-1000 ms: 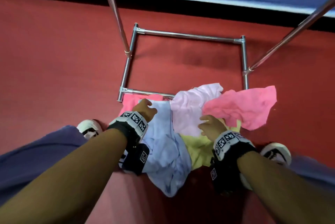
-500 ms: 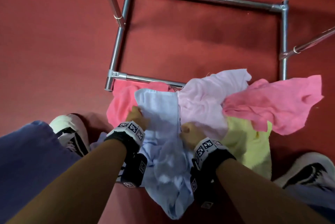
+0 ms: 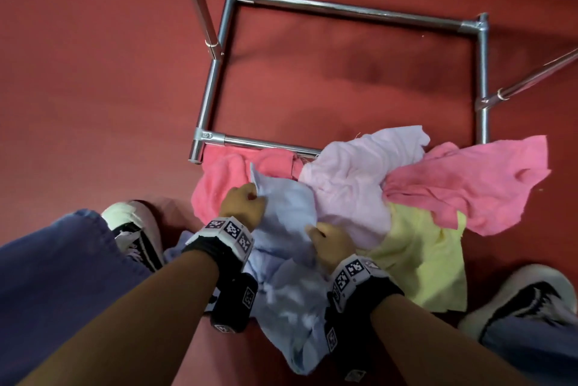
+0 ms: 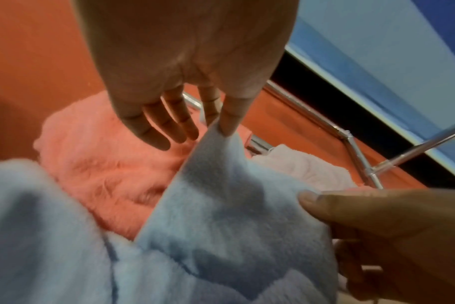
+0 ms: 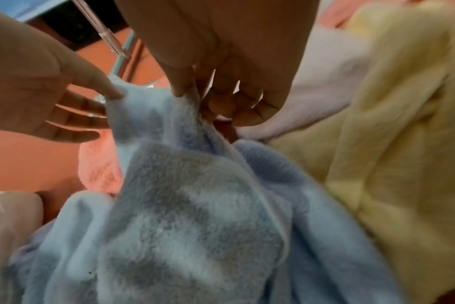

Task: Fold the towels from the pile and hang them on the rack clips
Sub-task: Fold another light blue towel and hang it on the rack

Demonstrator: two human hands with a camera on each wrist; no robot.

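Observation:
A light blue towel [image 3: 287, 213] lies on the front of a towel pile on the red floor. My left hand [image 3: 253, 196] pinches its far left corner between thumb and forefinger; the left wrist view shows that pinch [image 4: 218, 127] with the other fingers spread. My right hand [image 3: 312, 229] grips the same towel's upper edge further right, thumb on top, seen close in the right wrist view [image 5: 192, 96]. The held edge is raised a little off the pile. The rest of the blue towel [image 5: 195, 205] hangs crumpled toward me.
Under and beside it lie a salmon towel [image 3: 225, 179], a lilac towel [image 3: 353, 179], a bright pink towel [image 3: 469, 185] and a yellow towel [image 3: 416, 254]. The steel rack base [image 3: 359, 11] frames the floor behind. My shoes [image 3: 131, 229] [image 3: 525, 298] flank the pile.
My right hand left the lilac and pink towels and moved left onto the blue towel. Both hands now hold its upper edge, which has lifted and bunched. The head view tilted down.

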